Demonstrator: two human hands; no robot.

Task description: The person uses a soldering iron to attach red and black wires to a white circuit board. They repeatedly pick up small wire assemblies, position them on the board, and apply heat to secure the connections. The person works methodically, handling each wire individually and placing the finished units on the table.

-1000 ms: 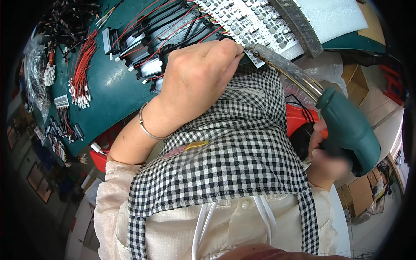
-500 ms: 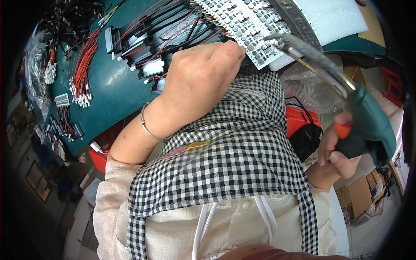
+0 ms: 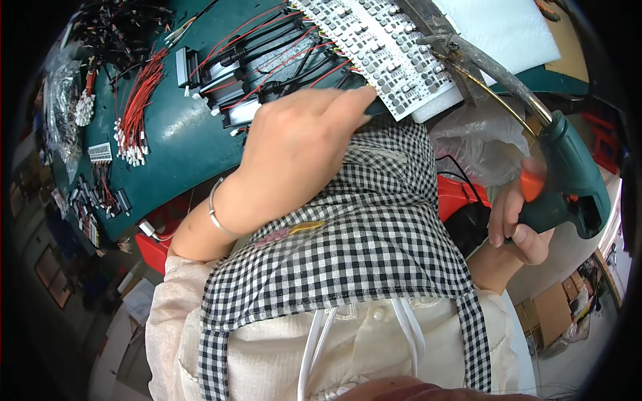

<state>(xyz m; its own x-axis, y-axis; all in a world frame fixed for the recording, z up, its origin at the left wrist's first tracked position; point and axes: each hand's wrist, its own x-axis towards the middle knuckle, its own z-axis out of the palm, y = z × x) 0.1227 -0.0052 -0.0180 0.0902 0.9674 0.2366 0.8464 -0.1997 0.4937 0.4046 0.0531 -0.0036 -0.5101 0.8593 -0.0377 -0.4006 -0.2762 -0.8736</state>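
My right hand (image 3: 515, 224) is closed around the dark green handle of a soldering gun (image 3: 575, 177) with an orange trigger. Its metal barrel and thin brass-coloured feed tube reach up and left, so the tip lies over the right part of a white circuit board panel (image 3: 394, 67) covered with small components. By the panel's lower left edge is my left hand (image 3: 301, 144), fingers drawn together; whatever is between them is hidden. Beyond it, black-and-grey modules (image 3: 224, 87) with red and black wires lie along the panel's wired edge.
A dark metal bar (image 3: 445, 40) crosses the panel's right side. White foam sheet (image 3: 501, 33) lies farther right. Red wires with white plugs (image 3: 137, 110), a dark cable heap (image 3: 107, 30) and clear plastic bags (image 3: 63, 120) occupy the green table's (image 3: 180, 154) left.
The soldering gun's tip has shifted up and slightly right over the panel. My left hand sits a little lower and farther left, its index finger straighter. The panel appears slightly lower in view.
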